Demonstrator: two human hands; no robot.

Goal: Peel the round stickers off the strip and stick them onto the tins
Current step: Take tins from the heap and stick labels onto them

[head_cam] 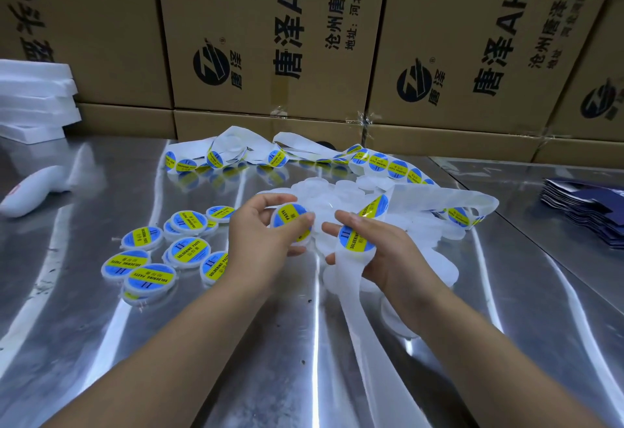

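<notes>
My left hand (261,235) grips a round white tin (305,241) that bears a blue and yellow sticker (287,216); the thumb lies across the sticker. My right hand (374,252) holds the white backing strip (442,197), with one round sticker (354,236) on the strip under its fingers. The strip runs back over the table in loops, carrying several more stickers (388,162). Several labelled tins (152,279) lie in a cluster at the left. Plain white tins (324,191) are heaped behind and under my hands.
The work surface is a shiny steel table (236,343). Cardboard boxes (270,39) wall off the back. White foam sheets (33,99) are stacked far left, with a white handheld tool (33,191) nearby. Dark blue flat cartons (584,204) are piled at the right.
</notes>
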